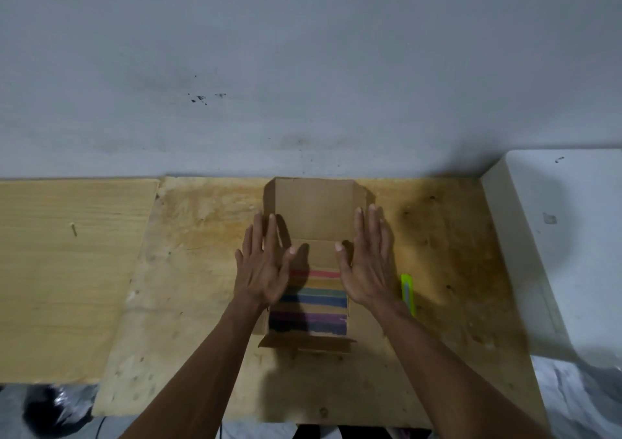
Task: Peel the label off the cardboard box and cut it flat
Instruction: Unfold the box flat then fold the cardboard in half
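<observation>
A brown cardboard box (313, 216) lies opened out on the plywood board (188, 287), its far flaps raised by the wall. Coloured stripes in red, green, blue, purple and black (313, 304) cross its near panel. My left hand (261, 267) rests flat, fingers spread, on the box's left side. On the right side my right hand (367, 263) lies flat the same way. Neither hand holds anything. A neon yellow-green utility knife (408, 292) lies on the board just right of my right wrist.
A grey wall (303, 68) stands directly behind the board. A white block (555, 236) sits at the right edge. A paler wooden panel (60, 270) adjoins on the left. Dark plastic (50, 408) lies below the near left corner.
</observation>
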`<state>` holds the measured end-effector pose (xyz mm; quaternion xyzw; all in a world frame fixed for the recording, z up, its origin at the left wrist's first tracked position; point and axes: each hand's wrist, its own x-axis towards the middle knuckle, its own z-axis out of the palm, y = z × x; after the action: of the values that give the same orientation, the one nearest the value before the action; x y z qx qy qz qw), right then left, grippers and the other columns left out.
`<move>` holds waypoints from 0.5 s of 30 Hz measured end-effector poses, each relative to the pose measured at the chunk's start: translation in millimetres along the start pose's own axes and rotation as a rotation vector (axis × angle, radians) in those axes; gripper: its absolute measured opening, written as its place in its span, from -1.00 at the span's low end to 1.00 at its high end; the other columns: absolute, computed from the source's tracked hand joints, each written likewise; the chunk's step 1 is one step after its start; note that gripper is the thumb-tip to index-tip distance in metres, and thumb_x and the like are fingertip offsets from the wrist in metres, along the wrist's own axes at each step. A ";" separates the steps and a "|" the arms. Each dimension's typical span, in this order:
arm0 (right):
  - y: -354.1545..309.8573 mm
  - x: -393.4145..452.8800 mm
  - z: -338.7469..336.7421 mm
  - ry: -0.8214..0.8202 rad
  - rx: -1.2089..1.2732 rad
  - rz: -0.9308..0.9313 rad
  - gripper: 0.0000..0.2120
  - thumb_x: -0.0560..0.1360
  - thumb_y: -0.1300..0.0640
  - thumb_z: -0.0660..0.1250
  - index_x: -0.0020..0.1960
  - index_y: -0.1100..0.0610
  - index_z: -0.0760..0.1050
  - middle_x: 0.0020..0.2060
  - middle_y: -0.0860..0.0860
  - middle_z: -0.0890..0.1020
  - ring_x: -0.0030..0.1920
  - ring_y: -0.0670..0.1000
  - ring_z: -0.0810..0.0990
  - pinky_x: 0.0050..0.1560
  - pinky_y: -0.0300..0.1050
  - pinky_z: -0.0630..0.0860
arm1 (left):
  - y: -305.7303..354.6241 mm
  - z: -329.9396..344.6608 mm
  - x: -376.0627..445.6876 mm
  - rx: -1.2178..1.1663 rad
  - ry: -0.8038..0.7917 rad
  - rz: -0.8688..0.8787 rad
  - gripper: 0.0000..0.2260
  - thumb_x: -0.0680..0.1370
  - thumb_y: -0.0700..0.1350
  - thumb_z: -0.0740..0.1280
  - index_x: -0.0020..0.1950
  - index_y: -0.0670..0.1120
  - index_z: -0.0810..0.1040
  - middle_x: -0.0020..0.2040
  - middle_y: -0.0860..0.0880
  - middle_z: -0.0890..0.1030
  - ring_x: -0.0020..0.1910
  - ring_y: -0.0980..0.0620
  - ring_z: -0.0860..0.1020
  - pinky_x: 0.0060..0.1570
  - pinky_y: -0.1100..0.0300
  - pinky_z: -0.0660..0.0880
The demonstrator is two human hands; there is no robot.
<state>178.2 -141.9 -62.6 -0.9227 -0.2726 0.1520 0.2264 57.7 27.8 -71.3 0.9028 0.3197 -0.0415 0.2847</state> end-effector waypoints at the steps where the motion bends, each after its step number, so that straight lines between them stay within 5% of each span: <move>1: 5.4 3.7 4.9 -0.038 -0.079 0.006 -0.33 0.62 -0.23 -0.07 0.56 -0.05 -0.34 0.53 -0.07 -0.40 0.54 0.08 -0.33 0.54 0.16 -0.11 | -3.1 2.0 5.1 0.088 -0.049 -0.009 -0.30 0.59 0.39 -0.11 0.60 0.15 -0.31 0.55 0.11 -0.49 0.59 -0.11 -0.33 0.50 -0.39 -0.06; 7: 23.5 24.1 20.4 -0.158 -0.323 0.045 -0.27 0.56 -0.31 -0.13 0.58 0.04 -0.22 0.49 -0.01 -0.48 0.50 0.19 -0.44 0.49 0.34 -0.09 | -9.7 5.4 22.9 0.311 -0.124 -0.050 -0.20 0.56 0.42 -0.01 0.59 0.12 -0.38 0.51 0.07 -0.56 0.49 -0.22 -0.51 0.44 -0.38 -0.24; 12: 33.2 23.4 24.2 -0.280 -0.404 -0.019 -0.24 0.54 -0.36 -0.25 0.58 0.06 -0.21 0.58 -0.04 -0.21 0.53 0.14 -0.39 0.47 0.37 -0.23 | -22.3 16.9 23.8 0.351 -0.296 -0.080 -0.20 0.53 0.47 -0.14 0.59 0.09 -0.37 0.58 0.06 -0.42 0.53 -0.15 -0.45 0.44 -0.38 -0.34; 15: 37.3 22.4 26.9 -0.297 -0.421 -0.026 -0.26 0.54 -0.35 -0.27 0.58 0.04 -0.24 0.58 -0.05 -0.21 0.54 0.13 -0.35 0.46 0.38 -0.25 | -27.8 21.2 18.9 0.340 -0.327 -0.083 -0.25 0.58 0.40 -0.10 0.59 0.08 -0.38 0.58 0.05 -0.41 0.54 -0.14 -0.43 0.45 -0.41 -0.28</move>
<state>201.6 -148.1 -107.7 -0.9136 -0.3400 0.2226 -0.0114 58.2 44.5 -107.4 0.9051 0.2945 -0.2520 0.1747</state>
